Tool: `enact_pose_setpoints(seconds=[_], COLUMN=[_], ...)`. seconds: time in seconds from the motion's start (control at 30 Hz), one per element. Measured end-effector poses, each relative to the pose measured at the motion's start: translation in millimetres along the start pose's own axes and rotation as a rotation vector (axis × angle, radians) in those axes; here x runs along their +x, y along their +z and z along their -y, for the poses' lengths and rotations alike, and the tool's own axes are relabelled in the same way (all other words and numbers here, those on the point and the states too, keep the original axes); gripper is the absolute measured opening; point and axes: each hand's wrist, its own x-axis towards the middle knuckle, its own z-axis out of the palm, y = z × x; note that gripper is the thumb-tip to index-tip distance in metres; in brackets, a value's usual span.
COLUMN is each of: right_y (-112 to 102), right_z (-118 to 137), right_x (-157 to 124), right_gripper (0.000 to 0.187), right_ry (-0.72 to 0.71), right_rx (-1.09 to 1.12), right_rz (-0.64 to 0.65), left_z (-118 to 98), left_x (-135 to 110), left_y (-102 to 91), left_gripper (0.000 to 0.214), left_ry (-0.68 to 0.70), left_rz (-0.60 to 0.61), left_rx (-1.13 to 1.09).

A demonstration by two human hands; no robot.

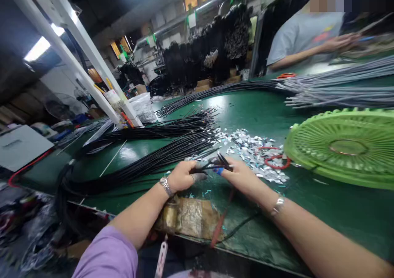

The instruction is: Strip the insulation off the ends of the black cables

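Hands meet near the front edge of the green worktop [338, 216], both on the same few black cables [224, 160]. The left hand [181, 176] has its fingers curled tight round them, and the right hand [243, 175] has its fingers pinching the cable ends, with something small and blue right at the pinch. The big cable bundle [147, 163] trails off to the left, silver scraps [246, 144] with some red loops [273, 159] lie just behind the hands, and a green fan grille [344, 146] sits off to the right.
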Motion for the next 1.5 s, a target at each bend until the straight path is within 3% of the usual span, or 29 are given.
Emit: enact_pose_setpoints(seconds=[0.17,0.3,0.4,0.5,0.67,0.77,0.87,1.0,1.07,1.23,1.4,1.5], right_y=[7.9,12.6,14.2,14.7,13.5,10.4,10.1,18.7,21.3,10.0,5.1,9.3], right_z=[1.1,-4.8,-8.1,-8.2,-3.7,-2.1,-3.0,-9.1,-12.6,-12.8,-3.4,0.8], right_x=[-2.2,-2.9,-3.5,-3.8,-5.2,-6.4,-6.4,-3.8,-2.2,-2.7,-9.0,-10.2], right_gripper=[0.021,0.015,0.017,0.026,0.029,0.024,0.017,0.013,0.011,0.017,0.018,0.019], right_ry=[-0.020,-0.008,0.137,0.275,0.271,0.171,-0.014,-0.173,-0.173,-0.201,-0.324,-0.297], right_rx=[0.136,0.185,0.297,0.443,0.474,0.339,0.161,0.017,-0.033,-0.096,-0.189,-0.123], right_rz=[0.125,0.092,0.042,0.076,0.052,0.018,0.053,0.108,0.083,0.023,0.058,0.066], left_z=[-0.3,1.4,0.7,-2.1,-4.8,-3.6,-3.9,-8.5,-10.5,-10.1,-6.9,-2.8], left_x=[-3.3,-3.9,-4.6,-6.7,-8.1,-4.3,-0.4,-0.3,-1.1,1.9,4.4,4.3], left_y=[-1.2,-1.4,-0.6,1.0,3.5,1.8,-1.9,-4.5,-4.8,-6.6,-5.0,-2.7], left_gripper=[0.027,0.025,0.017,0.014,0.019,0.013,0.023,0.048,0.053,0.056,0.056,0.054], left_ry=[-0.004,0.078,0.168,0.274,0.303,0.196,0.050,-0.173,-0.271,-0.389,-0.406,-0.390], left_rz=[0.066,0.098,0.019,-0.083,-0.140,-0.083,0.057,0.364,0.368,0.210,0.224,0.266], left_rx=[0.178,0.250,0.407,0.627,0.800,0.636,0.158,-0.517,-0.670,-0.843,-0.820,-0.723])
